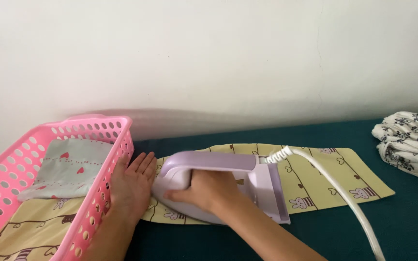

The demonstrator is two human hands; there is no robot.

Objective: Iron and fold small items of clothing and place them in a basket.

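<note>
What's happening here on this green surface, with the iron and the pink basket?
A person is ironing. The right hand grips the handle of a lilac iron resting on a yellow printed cloth spread on the green surface. The left hand lies flat on the cloth's end beside the pink basket, which holds folded cloths. A white patterned bundle sits at far right.

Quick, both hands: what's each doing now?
Left hand: open, flat on the yellow cloth.
Right hand: closed around the iron handle.
</note>
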